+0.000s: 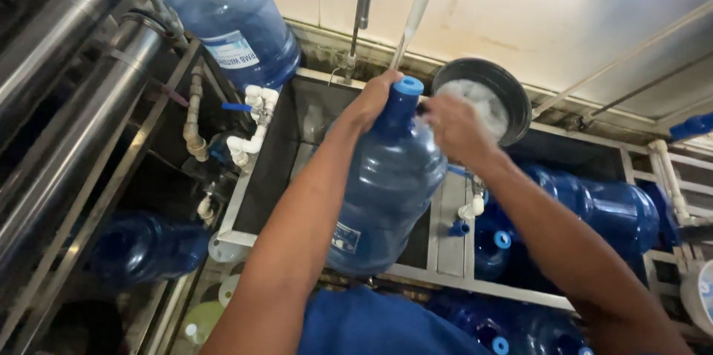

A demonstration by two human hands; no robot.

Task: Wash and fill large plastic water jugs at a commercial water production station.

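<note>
A large blue water jug (pixel 386 191) stands upright over a steel sink (pixel 278 147), its open blue neck at the top. My left hand (pixel 369 100) grips the jug's neck and shoulder from the left. My right hand (pixel 457 128) is closed at the right side of the neck, just under a white long-handled brush (pixel 416 10) that slants down to the mouth; what the fingers hold is hidden. Behind my right hand a dark round basin (pixel 512 88) holds white foam.
Another blue jug (pixel 226 13) sits inverted at the upper left above white pipe valves (pixel 252 121). More blue jugs lie at the right (pixel 601 206), bottom (pixel 512 325) and lower left (pixel 148 247). Steel cylinders (pixel 59 95) run along the left. A tiled wall is behind.
</note>
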